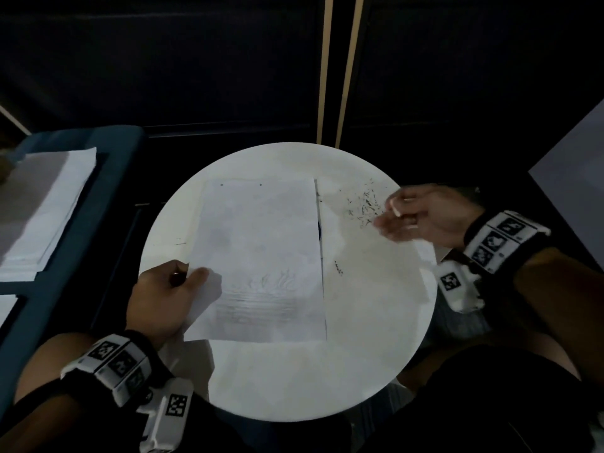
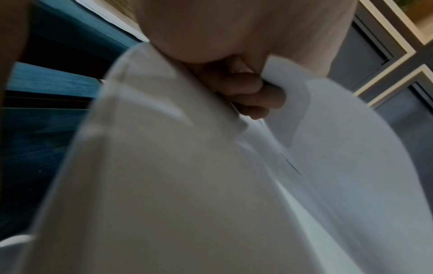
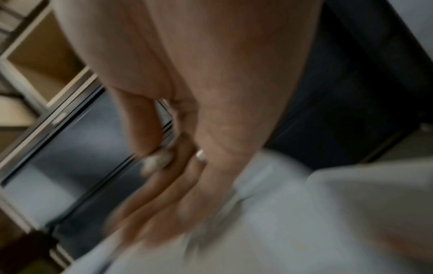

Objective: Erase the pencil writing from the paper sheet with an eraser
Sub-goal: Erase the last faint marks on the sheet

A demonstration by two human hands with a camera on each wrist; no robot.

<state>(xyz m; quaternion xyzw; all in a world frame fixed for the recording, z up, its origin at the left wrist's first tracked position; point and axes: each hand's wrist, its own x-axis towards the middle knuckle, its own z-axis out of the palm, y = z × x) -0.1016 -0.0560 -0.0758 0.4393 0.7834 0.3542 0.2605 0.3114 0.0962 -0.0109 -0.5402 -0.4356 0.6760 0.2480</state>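
A white paper sheet lies on the round white table, with faint pencil traces near its lower end. My left hand pinches the sheet's lower-left edge, thumb on top and fingers curled under the lifted paper. My right hand hovers blurred over the table to the right of the sheet. It holds a small white eraser between thumb and fingers; the eraser is also blurred in the right wrist view.
Dark eraser crumbs are scattered on the table beside the right hand, with a few more specks lower down. A stack of white papers rests on a blue surface left of the table. Dark wall panels stand behind.
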